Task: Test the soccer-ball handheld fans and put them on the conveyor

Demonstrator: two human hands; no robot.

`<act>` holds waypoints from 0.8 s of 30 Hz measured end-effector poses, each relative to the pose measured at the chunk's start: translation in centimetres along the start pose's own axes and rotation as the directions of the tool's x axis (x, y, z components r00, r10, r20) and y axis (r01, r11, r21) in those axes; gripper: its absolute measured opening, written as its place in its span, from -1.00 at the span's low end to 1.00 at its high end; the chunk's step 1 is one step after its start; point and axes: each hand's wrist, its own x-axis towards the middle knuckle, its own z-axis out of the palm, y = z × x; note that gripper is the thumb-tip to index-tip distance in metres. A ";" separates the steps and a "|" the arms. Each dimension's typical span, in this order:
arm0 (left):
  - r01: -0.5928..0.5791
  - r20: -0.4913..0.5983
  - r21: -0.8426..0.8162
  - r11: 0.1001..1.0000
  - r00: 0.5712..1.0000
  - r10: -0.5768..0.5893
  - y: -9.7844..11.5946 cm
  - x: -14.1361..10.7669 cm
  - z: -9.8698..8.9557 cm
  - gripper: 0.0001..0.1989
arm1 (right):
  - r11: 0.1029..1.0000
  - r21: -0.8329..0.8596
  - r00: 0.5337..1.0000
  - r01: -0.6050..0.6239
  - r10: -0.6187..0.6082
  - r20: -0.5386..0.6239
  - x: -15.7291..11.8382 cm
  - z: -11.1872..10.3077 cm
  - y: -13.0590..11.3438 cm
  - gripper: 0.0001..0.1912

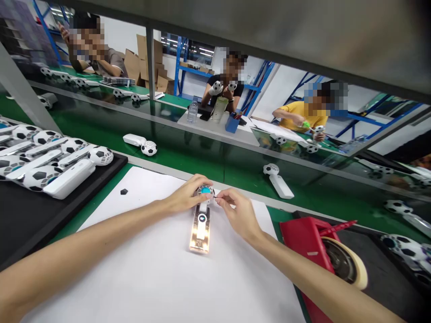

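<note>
On a white paper sheet (151, 269) lies a handheld device (201, 224) with a round soccer-ball-patterned head and a clear handle lit by warm lights. My left hand (186, 194) is closed around the left side of its head. At the head's right side, my right hand (237, 208) pinches a small dark piece (217, 197) between thumb and fingertips. A black pentagon piece (124, 192) lies on the sheet, left of my left hand.
Several soccer-ball devices fill a black tray (111, 172) at left. A red tape dispenser (303, 233) stands at right. Beyond the sheet, two more devices (148, 147) (281, 186) lie on the green belt (202, 157). Three people sit across, near a water bottle (192, 111).
</note>
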 end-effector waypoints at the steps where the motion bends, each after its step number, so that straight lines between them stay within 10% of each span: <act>1: -0.028 -0.028 0.030 0.999 0.999 0.029 0.4 0.0 -0.1 -0.65 | 0.997 -0.020 0.997 0.075 -0.076 -0.018 0.0 -0.6 -0.3 -0.91; 5: -0.247 -0.133 0.191 0.950 0.953 0.274 2.5 -0.1 -0.5 -0.84 | 0.916 -0.108 0.919 0.385 -0.392 -0.051 0.2 -2.7 -1.8 -0.85; 9: -0.496 -0.210 0.472 0.729 0.740 0.639 4.5 -0.2 -0.9 -0.92 | 0.816 -0.197 0.825 0.543 -0.563 -0.056 0.2 -3.6 -3.2 -0.77; 14: -0.512 -0.161 0.661 0.549 0.617 0.770 5.9 -0.5 -1.5 -0.87 | 0.753 -0.264 0.771 0.602 -0.635 -0.050 0.2 -4.1 -4.2 -0.78; 20: -0.536 -0.153 0.732 0.420 0.472 0.868 6.4 -0.6 -2.0 -0.90 | 0.832 -0.160 0.818 0.531 -0.553 -0.157 -0.2 -3.9 -4.4 -0.70; 24: -0.546 -0.239 0.639 0.541 0.528 0.815 6.6 -0.9 -1.7 -0.88 | 0.910 0.038 0.898 0.413 -0.400 -0.185 -0.3 -3.6 -5.7 -0.71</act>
